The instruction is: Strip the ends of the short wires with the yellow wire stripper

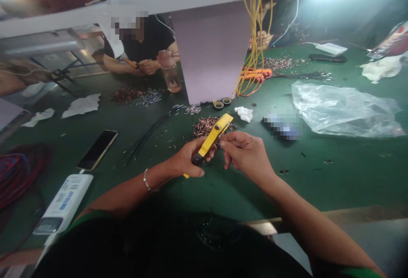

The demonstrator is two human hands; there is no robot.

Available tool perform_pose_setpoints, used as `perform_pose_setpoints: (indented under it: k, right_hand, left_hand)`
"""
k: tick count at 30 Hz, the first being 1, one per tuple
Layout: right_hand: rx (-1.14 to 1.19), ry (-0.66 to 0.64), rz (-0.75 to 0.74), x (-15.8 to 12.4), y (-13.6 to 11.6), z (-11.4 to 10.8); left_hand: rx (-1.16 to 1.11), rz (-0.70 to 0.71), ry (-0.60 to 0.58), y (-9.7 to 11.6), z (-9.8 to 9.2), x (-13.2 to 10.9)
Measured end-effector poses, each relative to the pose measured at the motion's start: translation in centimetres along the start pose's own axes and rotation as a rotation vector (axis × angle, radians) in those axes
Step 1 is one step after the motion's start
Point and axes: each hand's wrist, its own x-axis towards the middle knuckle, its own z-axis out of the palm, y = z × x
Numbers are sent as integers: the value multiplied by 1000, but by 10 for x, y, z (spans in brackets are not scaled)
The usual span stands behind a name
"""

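Observation:
My left hand is closed round a yellow wire stripper, its head tilted up and to the right. My right hand is held right beside the tool, fingers pinched near the stripper's middle on something too thin to make out. Both hands hover over the green table. Just behind the tool lies a heap of small copper wire bits. A bundle of thin black wires lies to the left of the heap.
A phone lies on the left, a white power bank nearer me. Clear plastic bag on the right, crumpled white paper, tape rolls, hanging yellow wires, a lilac board. A person across the table works beside a bottle.

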Motion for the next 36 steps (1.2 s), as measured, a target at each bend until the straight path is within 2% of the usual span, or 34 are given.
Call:
perform_pose_setpoints:
  k: [6,12,22,30,36]
  right_hand:
    - [39,-59,-4,-2,8,-8]
    - [76,-115,-79,-2,16,-15]
    - [-36,-147,-138,-6,13,-19]
    - [-47,-152,-138,-4,16,-21]
    - [-90,-97,-91,-2,18,-20]
  left_hand:
    - [496,142,205,-2,5,-6]
    - [818,301,208,4,11,-5]
    - [890,309,216,2,11,-5]
    - [1088,345,220,-7,10,-6]
    - [1107,316,224,-7,11,-5]
